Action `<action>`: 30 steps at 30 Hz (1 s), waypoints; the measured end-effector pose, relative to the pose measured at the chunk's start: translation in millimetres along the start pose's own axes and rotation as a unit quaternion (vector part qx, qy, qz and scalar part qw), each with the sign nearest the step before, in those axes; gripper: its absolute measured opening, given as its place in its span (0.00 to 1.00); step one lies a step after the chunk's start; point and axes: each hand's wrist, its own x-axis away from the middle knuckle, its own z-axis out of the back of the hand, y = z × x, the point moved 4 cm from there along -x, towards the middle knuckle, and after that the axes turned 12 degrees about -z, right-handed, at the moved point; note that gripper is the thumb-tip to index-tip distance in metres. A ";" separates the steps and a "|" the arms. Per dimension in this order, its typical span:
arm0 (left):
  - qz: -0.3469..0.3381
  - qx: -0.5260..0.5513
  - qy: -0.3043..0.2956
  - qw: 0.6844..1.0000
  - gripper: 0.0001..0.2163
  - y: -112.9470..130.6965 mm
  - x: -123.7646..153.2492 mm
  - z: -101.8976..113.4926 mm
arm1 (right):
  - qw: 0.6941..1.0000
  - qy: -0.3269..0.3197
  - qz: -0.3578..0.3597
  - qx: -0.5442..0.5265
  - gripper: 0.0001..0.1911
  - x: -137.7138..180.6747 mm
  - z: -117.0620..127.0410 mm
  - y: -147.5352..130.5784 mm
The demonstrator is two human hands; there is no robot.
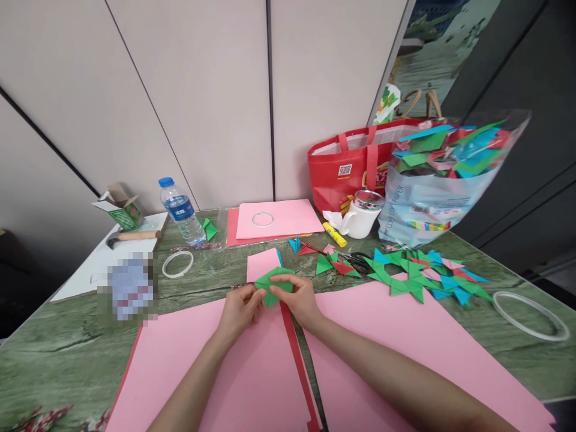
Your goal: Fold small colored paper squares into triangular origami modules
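Observation:
A folded piece of green paper (273, 287) is held up between both hands above the table. My left hand (243, 307) pinches its lower left edge with thumb and fingers. My right hand (300, 297) grips its right side, the index finger lying along the top and the thumb on the front. Just behind it lies a small pink paper square (263, 264) with a blue edge showing. Beneath my forearms spread two large pink sheets (180, 360), with a strip of red paper (297, 354) between them.
Folded green, blue and red paper stars (418, 273) lie at the right, near black-handled scissors (360, 261) and a tape roll (531, 315). Behind stand a white mug (360, 221), a red bag (333, 174) and a plastic bag of folded papers (427, 198). A water bottle (182, 213) and hammer (135, 237) are at left.

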 end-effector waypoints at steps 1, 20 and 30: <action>-0.009 -0.016 0.013 1.000 0.16 1.0 -0.4 2.7 | 1.000 -0.006 0.007 0.008 0.08 0.8 -0.7 -0.6; -0.049 -0.047 0.021 0.997 0.20 6.9 -0.7 9.7 | 0.999 -0.030 -0.018 -0.029 0.09 -0.9 -2.9 8.9; -0.089 0.039 0.028 0.995 0.27 2.6 0.7 -2.6 | 0.996 0.027 -0.047 -0.077 0.08 -4.1 0.8 12.6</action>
